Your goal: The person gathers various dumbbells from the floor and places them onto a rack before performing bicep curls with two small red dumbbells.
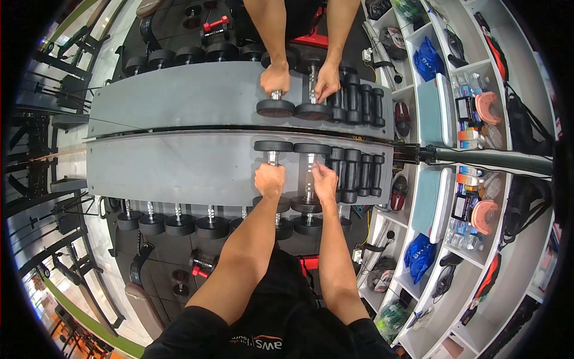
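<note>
My left hand (270, 179) is wrapped round the chrome handle of a round-headed black dumbbell (274, 146) on the grey shelf (173, 167). To its right stands a second dumbbell (311, 149) with a chrome handle. My right hand (324, 179) is beside that handle, thumb and fingers drawn together near it; whether they hold anything is too small to tell. Several slimmer black dumbbells (351, 175) line up at the shelf's right end, close to my right hand.
A mirror (173, 99) behind the shelf reflects the arms and dumbbells. More dumbbells (211, 225) sit on a lower tier. At right, white shelving (439, 236) holds bottles, a blue bag (420, 257) and shoes (399, 192). A padded bench (143, 308) is at lower left.
</note>
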`<state>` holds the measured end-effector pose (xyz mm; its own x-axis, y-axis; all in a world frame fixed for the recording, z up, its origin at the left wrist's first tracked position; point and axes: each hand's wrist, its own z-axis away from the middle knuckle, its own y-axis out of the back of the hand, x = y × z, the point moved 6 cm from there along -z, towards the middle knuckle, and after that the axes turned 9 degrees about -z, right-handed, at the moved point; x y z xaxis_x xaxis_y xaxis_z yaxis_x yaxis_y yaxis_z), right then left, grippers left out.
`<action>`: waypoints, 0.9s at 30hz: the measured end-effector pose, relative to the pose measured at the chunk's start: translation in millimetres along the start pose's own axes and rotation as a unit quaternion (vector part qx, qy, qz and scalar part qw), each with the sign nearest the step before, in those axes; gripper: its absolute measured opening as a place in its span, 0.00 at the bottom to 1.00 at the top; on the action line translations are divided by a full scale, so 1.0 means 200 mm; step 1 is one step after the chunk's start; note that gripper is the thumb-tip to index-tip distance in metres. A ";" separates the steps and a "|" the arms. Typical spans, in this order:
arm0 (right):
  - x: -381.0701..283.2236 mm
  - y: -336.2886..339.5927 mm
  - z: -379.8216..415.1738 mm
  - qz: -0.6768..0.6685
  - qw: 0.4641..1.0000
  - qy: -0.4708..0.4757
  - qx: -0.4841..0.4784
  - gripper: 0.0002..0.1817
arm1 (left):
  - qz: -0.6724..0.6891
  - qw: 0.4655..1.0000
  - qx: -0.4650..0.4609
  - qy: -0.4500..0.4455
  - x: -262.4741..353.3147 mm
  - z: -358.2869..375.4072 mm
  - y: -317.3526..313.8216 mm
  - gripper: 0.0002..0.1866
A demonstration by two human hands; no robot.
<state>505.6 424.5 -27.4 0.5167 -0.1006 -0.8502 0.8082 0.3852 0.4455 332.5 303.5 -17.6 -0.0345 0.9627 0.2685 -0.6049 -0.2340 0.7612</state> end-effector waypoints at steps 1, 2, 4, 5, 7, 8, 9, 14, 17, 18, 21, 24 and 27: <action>0.00 0.00 0.00 -0.004 1.000 0.003 0.002 0.23 | -0.003 1.000 0.000 0.000 -0.01 -0.01 -0.01 0.15; 0.01 0.00 0.00 -0.007 1.000 0.006 0.004 0.23 | -0.006 1.000 0.000 0.000 -0.01 -0.02 -0.03 0.15; 0.00 0.00 0.00 -0.008 1.000 0.006 0.007 0.23 | -0.006 1.000 0.001 -0.004 -0.01 -0.01 -0.02 0.15; 0.00 0.00 0.00 -0.007 1.000 0.003 0.009 0.23 | -0.005 1.000 0.002 -0.006 -0.01 -0.01 -0.02 0.15; 0.00 0.00 0.01 -0.006 1.000 0.003 0.013 0.23 | -0.003 1.000 0.008 -0.005 -0.01 -0.02 -0.03 0.15; -0.01 0.00 0.01 -0.008 1.000 0.005 0.016 0.23 | -0.001 1.000 0.010 -0.004 -0.01 -0.02 -0.03 0.15; 0.00 0.00 0.01 -0.010 1.000 0.007 0.018 0.23 | -0.002 1.000 0.010 -0.004 -0.01 -0.02 -0.03 0.15; -0.05 0.01 0.03 0.002 1.000 -0.005 0.016 0.25 | -0.005 1.000 0.012 -0.004 0.00 0.00 -0.01 0.15; -0.07 0.01 0.04 0.004 1.000 -0.009 0.014 0.25 | -0.010 1.000 0.006 0.000 -0.01 -0.02 -0.02 0.15; -0.08 0.01 0.04 0.006 1.000 -0.007 0.014 0.25 | -0.005 1.000 0.003 0.001 -0.01 -0.02 -0.03 0.15; -0.07 0.01 0.05 0.002 1.000 -0.027 -0.013 0.26 | 0.005 1.000 -0.005 0.007 -0.02 -0.03 -0.03 0.16; -0.07 0.01 0.07 0.004 0.999 -0.032 -0.014 0.26 | 0.007 1.000 -0.009 0.007 -0.01 -0.02 -0.02 0.16; -0.08 0.04 0.11 0.002 0.999 -0.042 0.020 0.23 | 0.004 1.000 -0.008 0.002 -0.01 -0.01 -0.01 0.16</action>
<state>510.5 409.5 -4.7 0.5405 -0.1766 -0.8226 0.8160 0.3484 0.4613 332.9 302.9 -21.4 -0.0424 0.9614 0.2719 -0.6172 -0.2392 0.7496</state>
